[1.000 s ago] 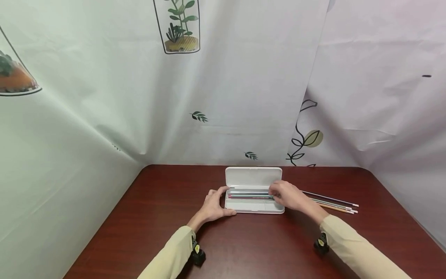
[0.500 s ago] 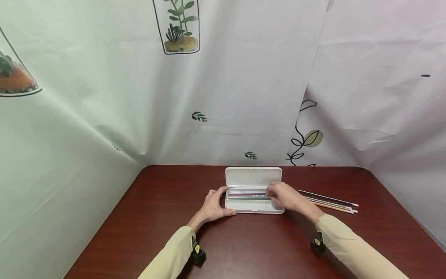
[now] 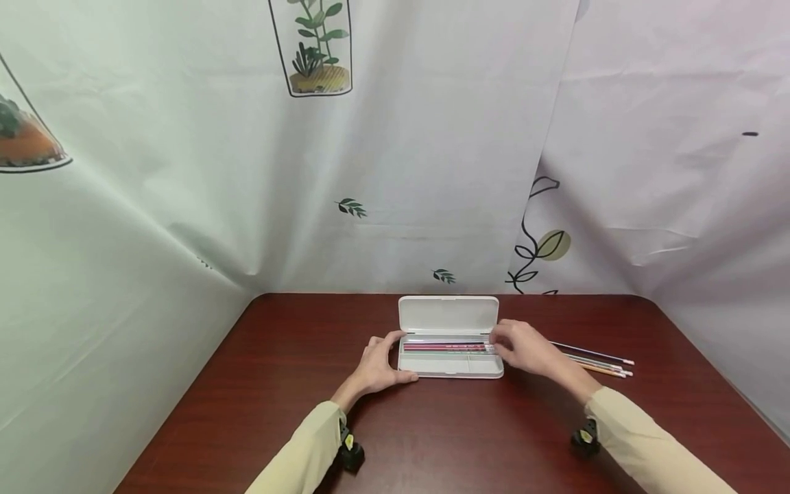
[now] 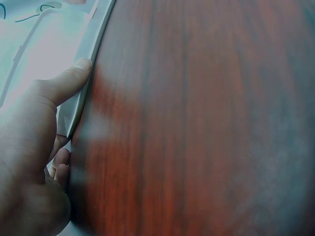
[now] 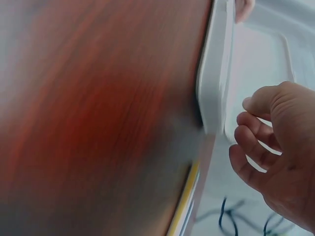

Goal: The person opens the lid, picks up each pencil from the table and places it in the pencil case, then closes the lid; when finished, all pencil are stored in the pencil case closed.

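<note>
An open white pencil case lies on the table, its lid raised at the back. Several pencils, red and dark among them, lie lengthwise in its tray. My left hand holds the case's left end, thumb at the front rim and fingers at the back corner. The left wrist view shows that thumb on the rim. My right hand is over the right end of the case, near the pencils' ends. In the right wrist view its fingers are loosely bent, and nothing shows between them and the thumb.
More pencils lie together on the dark red wooden table, right of the case and partly behind the right forearm. A pale printed cloth hangs behind the table and along its sides. Each wrist carries a small black camera.
My right hand first shifted slightly left over the tray, then moved right to the case's end, leaving the pencils' right ends visible. My left hand and the case have stayed put.
</note>
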`<state>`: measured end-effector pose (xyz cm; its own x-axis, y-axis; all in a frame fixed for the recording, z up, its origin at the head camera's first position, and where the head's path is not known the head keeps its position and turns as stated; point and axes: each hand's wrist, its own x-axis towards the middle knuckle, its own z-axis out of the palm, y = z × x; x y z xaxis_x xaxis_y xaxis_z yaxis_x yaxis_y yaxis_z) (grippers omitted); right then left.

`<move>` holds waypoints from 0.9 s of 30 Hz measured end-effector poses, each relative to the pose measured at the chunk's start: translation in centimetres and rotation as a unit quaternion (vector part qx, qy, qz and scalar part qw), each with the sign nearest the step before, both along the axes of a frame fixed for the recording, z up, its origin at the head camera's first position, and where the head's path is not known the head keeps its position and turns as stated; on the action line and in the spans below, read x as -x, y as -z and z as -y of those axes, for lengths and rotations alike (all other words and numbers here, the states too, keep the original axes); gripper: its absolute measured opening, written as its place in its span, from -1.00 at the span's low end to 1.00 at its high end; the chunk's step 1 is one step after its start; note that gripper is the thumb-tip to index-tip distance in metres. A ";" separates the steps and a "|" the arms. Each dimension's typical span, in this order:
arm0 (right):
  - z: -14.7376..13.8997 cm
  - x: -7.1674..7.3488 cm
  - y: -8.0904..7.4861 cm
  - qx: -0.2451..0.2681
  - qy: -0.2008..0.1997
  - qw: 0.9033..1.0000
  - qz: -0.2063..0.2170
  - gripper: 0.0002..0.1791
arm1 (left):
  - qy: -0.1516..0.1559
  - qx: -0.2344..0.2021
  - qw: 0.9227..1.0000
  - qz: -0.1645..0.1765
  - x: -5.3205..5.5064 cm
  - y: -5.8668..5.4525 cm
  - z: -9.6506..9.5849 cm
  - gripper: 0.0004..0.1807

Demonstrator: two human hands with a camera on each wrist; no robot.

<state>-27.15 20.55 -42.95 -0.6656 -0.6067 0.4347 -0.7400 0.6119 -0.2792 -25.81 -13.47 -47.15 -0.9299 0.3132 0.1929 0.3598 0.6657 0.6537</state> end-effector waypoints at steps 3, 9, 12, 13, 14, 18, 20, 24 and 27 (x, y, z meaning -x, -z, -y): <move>-2.7 -0.7 0.2 0.013 0.029 0.999 -0.022 -0.80 | 0.000 0.000 1.000 -0.005 0.1 -0.1 -0.1 -0.03; -8.8 -2.8 1.1 0.013 0.084 0.996 -0.031 -0.72 | 0.000 0.003 1.000 -0.005 0.2 0.1 -0.1 -0.03; -11.0 -3.9 1.5 0.004 0.100 0.994 -0.036 -0.69 | -0.001 0.002 1.000 -0.005 0.3 0.2 0.0 -0.03; -11.6 -4.1 1.6 0.002 0.104 0.994 -0.040 -0.68 | -0.001 0.002 1.000 -0.007 0.3 0.2 0.0 -0.03; -12.1 -4.3 1.7 -0.001 0.109 0.993 -0.043 -0.67 | -0.001 0.003 1.000 -0.008 0.3 0.2 0.0 -0.03; -13.8 -5.0 2.2 -0.004 0.123 0.990 -0.069 -0.62 | 0.000 0.005 1.000 -0.013 0.4 0.2 0.0 -0.02; -14.3 -5.3 2.5 -0.008 0.130 0.989 -0.074 -0.62 | 0.001 0.007 1.000 -0.013 0.3 0.2 0.0 -0.02; -15.0 -5.5 3.0 -0.017 0.145 0.987 -0.071 -0.63 | 0.002 0.006 1.000 -0.014 0.2 0.2 0.0 -0.03; -15.1 -5.5 3.3 -0.019 0.152 0.986 -0.068 -0.63 | 0.001 0.006 1.000 -0.012 0.1 0.3 0.0 -0.03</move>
